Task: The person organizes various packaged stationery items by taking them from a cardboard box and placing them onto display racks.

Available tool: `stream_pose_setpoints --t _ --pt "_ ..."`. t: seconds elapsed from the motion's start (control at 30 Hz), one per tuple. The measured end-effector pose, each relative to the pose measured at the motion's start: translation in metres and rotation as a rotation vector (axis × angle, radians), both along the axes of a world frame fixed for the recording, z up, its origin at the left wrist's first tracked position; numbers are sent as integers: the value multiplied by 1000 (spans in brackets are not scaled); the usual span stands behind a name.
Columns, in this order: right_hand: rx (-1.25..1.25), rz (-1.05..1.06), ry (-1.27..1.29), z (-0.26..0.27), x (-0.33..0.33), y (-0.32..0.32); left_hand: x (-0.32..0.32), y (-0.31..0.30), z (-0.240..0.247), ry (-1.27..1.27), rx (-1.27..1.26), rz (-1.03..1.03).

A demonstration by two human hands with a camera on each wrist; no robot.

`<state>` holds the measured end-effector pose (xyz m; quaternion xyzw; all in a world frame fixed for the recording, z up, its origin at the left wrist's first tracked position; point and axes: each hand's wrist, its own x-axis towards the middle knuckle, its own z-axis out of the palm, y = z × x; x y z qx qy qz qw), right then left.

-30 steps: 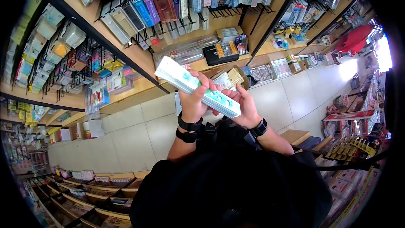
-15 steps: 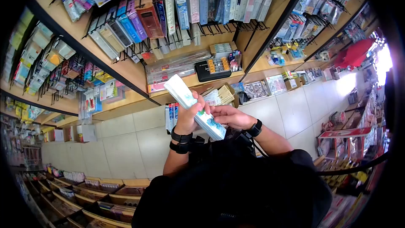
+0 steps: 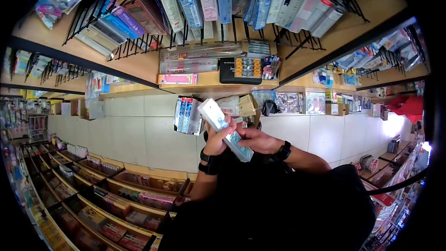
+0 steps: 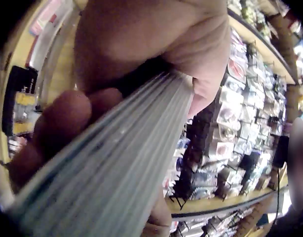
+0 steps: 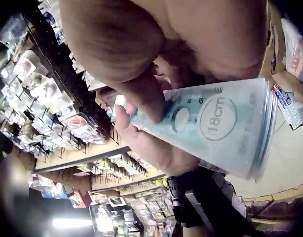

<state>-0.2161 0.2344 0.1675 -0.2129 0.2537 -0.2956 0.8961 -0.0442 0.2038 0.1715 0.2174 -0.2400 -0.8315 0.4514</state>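
A stack of packaged rulers (image 3: 213, 112) in clear sleeves, white and teal, slants between both hands in the head view. The left hand (image 3: 216, 140) grips it around the middle, thumb across the face. The right hand (image 3: 261, 142) holds it nearer the low end. In the right wrist view, "18cm" shows on the top ruler (image 5: 218, 121), and the right thumb (image 5: 151, 101) presses on its face. From the left wrist view, many thin package edges (image 4: 127, 158) lie packed side by side below the left hand (image 4: 151, 34).
A box of blue packages (image 3: 188, 115) stands on the tiled floor beside an open carton (image 3: 247, 105). Ahead, rulers (image 3: 213, 0) hang on black hooks above a shelf with a black case (image 3: 227, 72). Low wooden compartments (image 3: 125, 190) hold goods at the left rear.
The right hand has gone from open beside the stack to holding its lower part. The stack has tilted more steeply, and the head view has shifted, bringing the hanging rulers closer.
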Motion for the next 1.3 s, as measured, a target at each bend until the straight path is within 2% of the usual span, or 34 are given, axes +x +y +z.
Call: stream_pose_setpoints --t 0.07,0.1,0.13,0.2,0.27,0.3,0.33,0.4,0.43,0.47,0.53,0.6,0.77,0.87,0.93,1.13,1.2,1.3 --pt "-326 178 338 -15 2 -18 6 -2 -16 78 59 125" --pt "-420 114 454 -21 4 -31 10 -6 -24 132 129 182" --pt "-417 112 459 -28 6 -45 12 -15 -35 76 189 290" --pt "-393 -163 939 -33 12 -77 13 -35 -46 58 243 426" --pt "-1033 -424 1305 6 24 -116 8 -67 -53 43 246 463" --pt "-1224 -482 1391 21 25 -135 5 -80 -60 23 255 504" --pt "-1423 -534 1472 33 24 -155 1 -97 -72 61 298 457" --pt "-1530 -570 1623 53 24 -190 -17 -134 -86 152 405 379" --pt "-1580 -564 1683 52 22 -205 -26 -154 -115 255 543 271" --pt "-1634 -552 1740 50 21 -217 -33 -173 -112 283 535 244" --pt "-1702 -537 1759 46 21 -233 -48 -209 -113 339 491 210" --pt "-1723 -315 1880 47 22 -238 -60 -241 -121 346 381 151" --pt "-1727 -226 1899 42 19 -247 -74 -292 -98 343 283 42" --pt "-1754 -280 1887 41 20 -248 -73 -303 -87 374 250 -52" --pt "-1734 -255 1925 37 19 -249 -69 -306 -84 320 117 -62" --pt "-1753 -315 1858 35 16 -251 -71 -304 -83 273 31 11" --pt "-1681 -374 1665 33 19 -253 -71 -303 -84 262 -10 38" --pt "-1665 -375 1665 36 20 -253 -71 -301 -86 244 -70 71"
